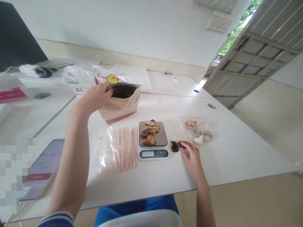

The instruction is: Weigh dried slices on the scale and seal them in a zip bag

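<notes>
My left hand (98, 96) grips the open rim of a brown paper pouch (120, 105) that stands on the white table (227, 151). A small kitchen scale (153, 139) sits in front of me with several dried brown slices (150, 131) on its platform. My right hand (190, 154) rests on the table right of the scale, its fingertips pinched on a dark dried piece (181, 145), with another dark piece (174, 146) lying beside it. Farther right lies a clear zip bag (197, 130) holding dried slices.
A stack of clear zip bags with red seals (120, 148) lies left of the scale. A phone (42, 168) lies at the near left. More bags, a smiley sticker (112, 78) and pink packets (10, 94) clutter the far left. An open door (251, 60) stands at right.
</notes>
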Available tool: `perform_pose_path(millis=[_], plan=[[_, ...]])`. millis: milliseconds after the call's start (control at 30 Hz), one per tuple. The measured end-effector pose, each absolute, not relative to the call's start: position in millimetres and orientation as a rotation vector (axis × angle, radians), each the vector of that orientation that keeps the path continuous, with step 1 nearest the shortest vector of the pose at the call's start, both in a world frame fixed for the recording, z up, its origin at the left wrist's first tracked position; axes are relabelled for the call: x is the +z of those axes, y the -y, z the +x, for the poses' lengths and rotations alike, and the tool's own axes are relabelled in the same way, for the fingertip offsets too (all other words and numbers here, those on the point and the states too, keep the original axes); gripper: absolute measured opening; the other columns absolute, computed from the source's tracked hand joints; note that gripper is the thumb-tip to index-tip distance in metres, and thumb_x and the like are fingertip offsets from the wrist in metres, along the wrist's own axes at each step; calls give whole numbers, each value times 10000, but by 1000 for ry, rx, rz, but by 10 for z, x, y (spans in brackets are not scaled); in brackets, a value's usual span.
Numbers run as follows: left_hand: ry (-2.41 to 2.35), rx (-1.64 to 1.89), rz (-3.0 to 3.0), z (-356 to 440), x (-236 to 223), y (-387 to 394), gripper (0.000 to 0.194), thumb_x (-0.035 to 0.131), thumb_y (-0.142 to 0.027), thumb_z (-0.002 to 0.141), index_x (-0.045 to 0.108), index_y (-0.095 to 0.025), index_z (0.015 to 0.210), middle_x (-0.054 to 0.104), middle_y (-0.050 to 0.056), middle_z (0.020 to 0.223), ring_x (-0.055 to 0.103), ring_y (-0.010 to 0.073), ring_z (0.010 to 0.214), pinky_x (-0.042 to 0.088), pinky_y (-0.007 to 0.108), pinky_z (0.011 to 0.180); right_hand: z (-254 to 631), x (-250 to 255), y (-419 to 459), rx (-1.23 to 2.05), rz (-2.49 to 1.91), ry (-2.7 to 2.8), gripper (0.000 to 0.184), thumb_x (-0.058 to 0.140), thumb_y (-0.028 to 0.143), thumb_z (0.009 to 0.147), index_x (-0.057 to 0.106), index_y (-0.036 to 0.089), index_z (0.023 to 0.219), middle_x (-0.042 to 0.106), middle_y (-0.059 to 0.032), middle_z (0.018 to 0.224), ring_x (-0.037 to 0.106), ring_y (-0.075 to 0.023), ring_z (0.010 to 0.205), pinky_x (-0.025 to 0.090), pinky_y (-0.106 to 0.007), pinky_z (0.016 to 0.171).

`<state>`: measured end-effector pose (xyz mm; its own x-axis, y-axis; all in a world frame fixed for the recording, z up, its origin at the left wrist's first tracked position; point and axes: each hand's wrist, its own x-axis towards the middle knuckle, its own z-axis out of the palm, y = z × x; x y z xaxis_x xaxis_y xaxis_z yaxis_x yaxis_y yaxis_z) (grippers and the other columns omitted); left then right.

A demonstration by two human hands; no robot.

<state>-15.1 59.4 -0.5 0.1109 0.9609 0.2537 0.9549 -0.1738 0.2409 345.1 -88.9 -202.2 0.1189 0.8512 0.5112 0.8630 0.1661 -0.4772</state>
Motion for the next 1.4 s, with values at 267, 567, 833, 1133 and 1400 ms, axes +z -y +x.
perform_pose_path(millis=[267,567,833,1133,1400], plan=[[-1974,444,2307,12,54,-494,430,224,-229,949,438,-52,1277,552,216,1270,538,343,1189,397,504,991,3242,-1667,852,209,-1646,1423,234,517,356,851,603,188,990,709,-120,969,659,-236,857,517,-396,773],[-1912,-30,2690,-49,86,-453,440,180,-41,899,515,49,1169,422,293,1365,493,371,1215,369,537,1012,2697,-1405,576,208,-1449,1856,143,506,206,882,647,215,906,656,-98,1086,566,-246,1098,451,-435,950],[-1957,630,2383,-63,53,-481,398,325,-256,931,492,-117,1265,641,147,1143,594,273,1050,439,426,917,2818,-1612,724,135,-1530,1950,302,472,285,920,630,278,1177,548,-110,1282,492,-275,1210,394,-492,997],[-2046,1199,2244,-51,36,-470,326,410,-370,907,613,-275,1144,619,28,1167,574,176,919,431,343,819,3120,-1857,964,104,-1613,1765,289,469,269,895,637,241,1129,621,-122,1137,550,-271,1119,433,-487,946],[-1937,1245,2254,-120,93,-402,366,397,-344,915,608,-174,1160,592,90,1221,533,183,1135,382,338,1025,3121,-1775,879,139,-1636,1751,288,432,182,882,645,194,1075,680,-114,1029,602,-262,959,477,-455,875]])
